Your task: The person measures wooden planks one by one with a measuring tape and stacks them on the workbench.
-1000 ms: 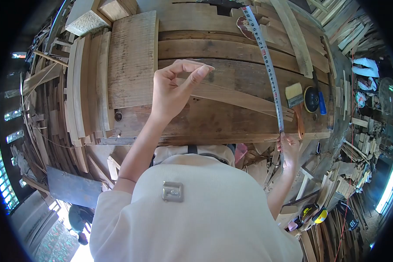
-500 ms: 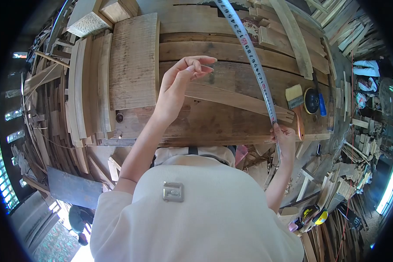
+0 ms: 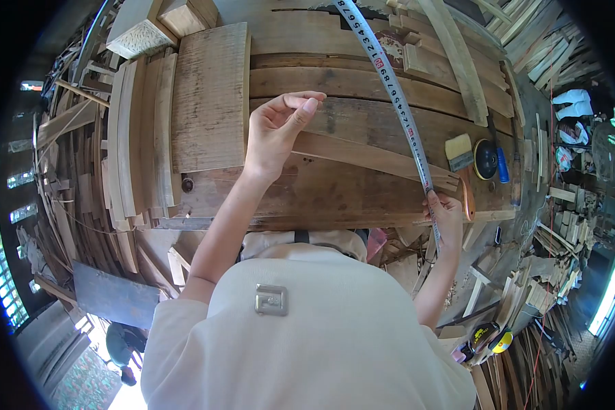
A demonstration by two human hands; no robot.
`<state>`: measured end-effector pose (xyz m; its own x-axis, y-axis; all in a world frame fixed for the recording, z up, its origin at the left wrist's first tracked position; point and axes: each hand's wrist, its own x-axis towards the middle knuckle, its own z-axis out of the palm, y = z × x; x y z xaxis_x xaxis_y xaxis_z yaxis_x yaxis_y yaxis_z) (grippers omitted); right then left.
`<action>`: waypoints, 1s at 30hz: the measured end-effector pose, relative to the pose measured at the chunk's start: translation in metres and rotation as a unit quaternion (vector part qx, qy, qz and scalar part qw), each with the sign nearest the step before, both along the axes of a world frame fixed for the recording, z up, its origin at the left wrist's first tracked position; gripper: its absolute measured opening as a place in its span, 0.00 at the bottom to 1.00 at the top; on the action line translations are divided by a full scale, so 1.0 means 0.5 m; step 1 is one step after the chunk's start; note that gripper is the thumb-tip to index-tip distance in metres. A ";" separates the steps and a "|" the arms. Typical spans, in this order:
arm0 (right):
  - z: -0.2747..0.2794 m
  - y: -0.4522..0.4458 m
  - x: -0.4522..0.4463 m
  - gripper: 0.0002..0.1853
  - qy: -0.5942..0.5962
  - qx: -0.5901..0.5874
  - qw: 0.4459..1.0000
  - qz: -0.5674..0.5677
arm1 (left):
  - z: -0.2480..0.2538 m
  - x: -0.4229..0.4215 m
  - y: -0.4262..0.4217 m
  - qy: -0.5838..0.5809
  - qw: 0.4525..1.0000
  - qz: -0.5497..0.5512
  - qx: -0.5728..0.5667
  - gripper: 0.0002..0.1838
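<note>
R hand (image 3: pixel 447 217) pinches long silvery-white metal tape (image 3: pixel 397 94); L hand (image 3: pixel 272 140) curled, can't tell if empty. One-handed hold cd let tape buckle.

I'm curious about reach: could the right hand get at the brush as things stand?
Probably yes: the brush lies close beyond the right hand, with nothing seen covering its handle. But that hand grips the tape measure, so it may need freeing first.

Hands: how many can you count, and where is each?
2: the left hand is raised over the workbench, and the right hand holds the measuring tape near the workbench's front edge. Hands of the person at lower left cannot be made out.
</note>
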<state>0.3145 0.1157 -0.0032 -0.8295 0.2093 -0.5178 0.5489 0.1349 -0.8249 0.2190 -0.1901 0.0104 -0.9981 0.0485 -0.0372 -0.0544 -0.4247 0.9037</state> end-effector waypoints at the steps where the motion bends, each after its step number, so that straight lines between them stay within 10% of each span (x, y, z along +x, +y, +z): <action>1: -0.002 0.002 0.000 0.15 0.000 0.000 1.000 0.000 | 0.001 -0.001 0.000 0.000 1.000 0.000 0.000 0.05; 30: -0.008 0.006 0.007 0.18 -0.001 -0.017 1.000 0.011 | 0.002 -0.004 0.005 0.034 0.997 -0.030 -0.057 0.08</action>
<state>0.3182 0.1185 -0.0070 -0.8331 0.1735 -0.5251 0.5471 0.1196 -0.8285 0.2171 -0.1877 0.0113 -0.9940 0.1069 0.0217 -0.0134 -0.3167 0.9484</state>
